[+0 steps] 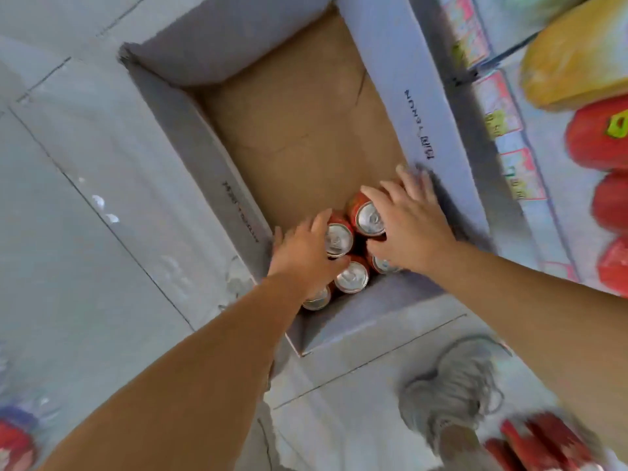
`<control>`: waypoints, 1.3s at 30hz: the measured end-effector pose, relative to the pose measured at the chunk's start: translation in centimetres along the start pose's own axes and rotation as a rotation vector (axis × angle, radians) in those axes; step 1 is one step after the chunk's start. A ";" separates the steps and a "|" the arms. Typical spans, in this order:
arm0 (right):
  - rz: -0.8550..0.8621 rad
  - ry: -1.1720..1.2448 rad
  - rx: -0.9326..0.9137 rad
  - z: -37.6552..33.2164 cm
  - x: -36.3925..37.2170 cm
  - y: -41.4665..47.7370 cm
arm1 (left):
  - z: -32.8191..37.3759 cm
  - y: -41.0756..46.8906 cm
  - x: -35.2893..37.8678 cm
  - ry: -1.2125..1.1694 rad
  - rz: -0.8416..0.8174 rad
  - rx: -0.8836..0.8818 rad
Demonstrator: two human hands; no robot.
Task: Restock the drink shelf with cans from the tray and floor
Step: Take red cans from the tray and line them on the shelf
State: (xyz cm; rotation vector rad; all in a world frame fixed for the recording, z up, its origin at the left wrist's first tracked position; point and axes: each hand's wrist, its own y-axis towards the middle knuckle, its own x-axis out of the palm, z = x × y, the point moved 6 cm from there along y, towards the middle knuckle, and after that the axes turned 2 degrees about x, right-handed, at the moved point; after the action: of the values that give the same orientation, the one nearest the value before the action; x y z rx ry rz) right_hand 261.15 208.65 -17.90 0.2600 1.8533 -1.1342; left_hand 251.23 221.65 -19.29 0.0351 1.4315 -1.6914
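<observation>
Matt brown cardboard tray (299,124), glossy red cans (351,277) with shiny metal tops, smooth pale floor tiles (85,232).

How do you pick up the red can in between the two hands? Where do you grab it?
Grab the middle can by its top rim, with fingers coming straight down from above. It stands upright, squeezed between neighbour cans and close to the tray wall, so only its shiny top is free.
</observation>
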 end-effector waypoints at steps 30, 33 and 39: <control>1.069 1.120 0.484 -7.4 -59.2 -49.6 | 29.5 -51.9 -48.1 -0.296 0.573 0.603; 1.303 1.179 0.444 -7.5 -63.0 -57.7 | 34.9 -58.4 -51.2 -0.263 0.593 0.806; 1.704 1.118 0.411 -5.8 -66.9 -72.2 | 46.1 -69.4 -52.1 -0.326 0.491 1.179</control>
State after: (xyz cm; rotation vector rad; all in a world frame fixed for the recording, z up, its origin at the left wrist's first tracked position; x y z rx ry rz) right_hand 252.98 190.93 78.74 2.4636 1.2381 0.0323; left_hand 261.97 210.93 77.78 0.6624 0.0281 -1.7628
